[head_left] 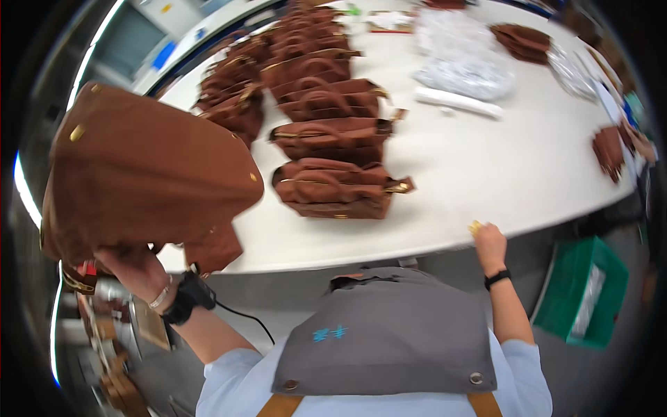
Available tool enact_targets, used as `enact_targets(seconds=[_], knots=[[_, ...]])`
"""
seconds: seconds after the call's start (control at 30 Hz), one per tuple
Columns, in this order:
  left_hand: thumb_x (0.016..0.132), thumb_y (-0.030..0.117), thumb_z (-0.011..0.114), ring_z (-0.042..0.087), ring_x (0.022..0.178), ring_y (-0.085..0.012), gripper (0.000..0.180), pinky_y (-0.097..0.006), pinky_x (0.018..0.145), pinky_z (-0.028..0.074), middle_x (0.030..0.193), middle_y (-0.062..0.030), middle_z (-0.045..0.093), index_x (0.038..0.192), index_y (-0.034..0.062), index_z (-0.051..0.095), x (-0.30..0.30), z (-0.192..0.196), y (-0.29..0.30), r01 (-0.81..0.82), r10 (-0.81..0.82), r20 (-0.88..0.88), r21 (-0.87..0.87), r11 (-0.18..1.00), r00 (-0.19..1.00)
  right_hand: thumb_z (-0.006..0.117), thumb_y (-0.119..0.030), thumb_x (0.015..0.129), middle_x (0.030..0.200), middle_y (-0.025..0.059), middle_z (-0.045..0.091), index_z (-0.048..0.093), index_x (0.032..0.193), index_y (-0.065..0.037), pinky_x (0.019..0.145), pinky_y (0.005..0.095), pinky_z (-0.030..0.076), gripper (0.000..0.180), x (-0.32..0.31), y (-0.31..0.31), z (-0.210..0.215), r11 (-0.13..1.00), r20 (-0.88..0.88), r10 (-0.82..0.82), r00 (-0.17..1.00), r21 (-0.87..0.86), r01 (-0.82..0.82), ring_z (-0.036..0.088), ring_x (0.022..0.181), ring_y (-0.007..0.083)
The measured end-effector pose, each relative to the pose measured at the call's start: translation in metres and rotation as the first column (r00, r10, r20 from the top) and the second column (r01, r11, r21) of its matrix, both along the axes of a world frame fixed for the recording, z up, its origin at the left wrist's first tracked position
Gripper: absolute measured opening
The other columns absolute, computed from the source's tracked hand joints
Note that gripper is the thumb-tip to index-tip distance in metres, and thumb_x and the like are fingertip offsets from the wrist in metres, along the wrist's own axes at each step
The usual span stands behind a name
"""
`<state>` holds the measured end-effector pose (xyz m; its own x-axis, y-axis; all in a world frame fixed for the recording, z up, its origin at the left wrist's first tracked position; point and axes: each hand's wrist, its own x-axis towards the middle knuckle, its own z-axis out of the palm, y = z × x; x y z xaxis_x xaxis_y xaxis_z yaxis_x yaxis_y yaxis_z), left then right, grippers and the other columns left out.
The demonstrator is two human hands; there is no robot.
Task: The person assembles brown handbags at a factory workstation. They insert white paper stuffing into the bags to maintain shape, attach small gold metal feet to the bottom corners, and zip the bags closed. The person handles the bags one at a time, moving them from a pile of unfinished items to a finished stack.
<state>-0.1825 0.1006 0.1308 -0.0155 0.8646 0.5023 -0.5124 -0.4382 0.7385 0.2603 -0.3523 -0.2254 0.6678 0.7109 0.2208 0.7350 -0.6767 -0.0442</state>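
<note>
Far left I see my left hand point(135, 267) raised off the table edge, fingers closed around the lower part of a big brown bag point(139, 174). The bag is up in the air, tilted, w/ gold studs showing on its side and a small flap hanging at its lower right. A black wrist strap point(186, 297) w/ a cable sits on that forearm. Below the hand there's a cluttered stand w/ brown and gold bits; too blurred to tell what they are.

Moving right, the white table point(486, 181) carries rows of brown bags point(333, 139) lying flat, handles up, running away from me toward the far edge. The nearest flat bag point(337, 189) lies well apart from the held one, gold hardware at its right end.

In the centre-bottom is my grey apron point(389, 340) over a light blue shirt.

Right of that, my right hand point(488, 243) rests at the table's near edge, fingers curled over something small and yellow point(475, 226); prob. pinched, but I can't tell for sure. Black band on that wrist.

Further right: clear plastic wrapping point(465, 69) and a white roll point(458, 101) on the table, more brown pieces point(521, 40) at the back, and a green crate point(583, 292) on the floor beside the table.
</note>
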Motion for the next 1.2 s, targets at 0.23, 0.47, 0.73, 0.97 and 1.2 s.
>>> enact_targets(seconds=[0.23, 0.47, 0.73, 0.97, 1.2], knots=[[0.093, 0.025, 0.068, 0.065, 0.089, -0.0219, 0.044, -0.036, 0.08, 0.054, 0.108, -0.0147, 0.068, 0.123, -0.0065, 0.06, 0.021, 0.045, 0.014, -0.541, 0.722, -0.542, 0.486, 0.687, 0.43, 0.064, -0.006, 0.082, 0.096, 0.0151, 0.058, 0.058, 0.103, 0.002, 0.074, 0.0403, 0.055, 0.023, -0.019, -0.007, -0.012, 0.99, -0.076, -0.034, 0.997, -0.141, 0.023, 0.06, 0.093, 0.0318], [0.067, 0.033, 0.092, 0.066, 0.078, -0.021, 0.056, -0.032, 0.07, 0.056, 0.088, -0.011, 0.066, 0.094, -0.0087, 0.065, 0.064, -0.001, 0.108, 0.005, 0.509, -0.852, 0.514, 0.858, 0.124, 0.061, -0.002, 0.084, 0.105, 0.0216, 0.056, 0.052, 0.125, 0.011, 0.08, 0.044, 0.052, 0.044, -0.022, 0.001, 0.027, 0.994, -0.203, -0.111, 0.973, -0.009, 0.111, 0.059, 0.096, 0.0388], [0.067, 0.061, 0.081, 0.067, 0.091, -0.0341, 0.062, -0.04, 0.085, 0.052, 0.091, -0.0199, 0.072, 0.096, 0.0071, 0.077, 0.089, -0.059, 0.172, 0.357, 0.276, -0.927, 0.174, 0.918, -0.256, 0.064, -0.002, 0.083, 0.11, 0.0232, 0.054, 0.051, 0.13, 0.005, 0.086, 0.0469, 0.049, 0.05, -0.05, -0.016, 0.02, 0.998, -0.31, -0.047, 0.949, 0.025, 0.058, 0.055, 0.102, 0.0417], [0.079, 0.042, 0.079, 0.058, 0.118, -0.0339, 0.055, -0.04, 0.103, 0.045, 0.126, -0.0204, 0.063, 0.118, 0.0046, 0.069, 0.12, -0.156, 0.181, 0.239, 0.285, -0.923, 0.225, 0.945, -0.258, 0.063, 0.0, 0.086, 0.128, 0.0266, 0.046, 0.039, 0.142, 0.005, 0.095, 0.0466, 0.046, 0.062, -0.067, -0.015, 0.02, 0.991, -0.329, -0.1, 0.939, 0.056, 0.125, 0.051, 0.115, 0.0443], [0.085, 0.006, 0.068, 0.057, 0.118, -0.0349, 0.037, -0.045, 0.106, 0.043, 0.121, -0.0147, 0.064, 0.121, 0.0006, 0.061, 0.079, -0.215, 0.118, 0.121, 0.712, -0.639, 0.763, 0.635, 0.293, 0.061, 0.003, 0.085, 0.133, 0.0269, 0.044, 0.039, 0.14, 0.007, 0.103, 0.0456, 0.042, 0.059, -0.068, -0.001, 0.046, 0.987, -0.357, -0.105, 0.928, 0.079, 0.142, 0.046, 0.124, 0.0444]])
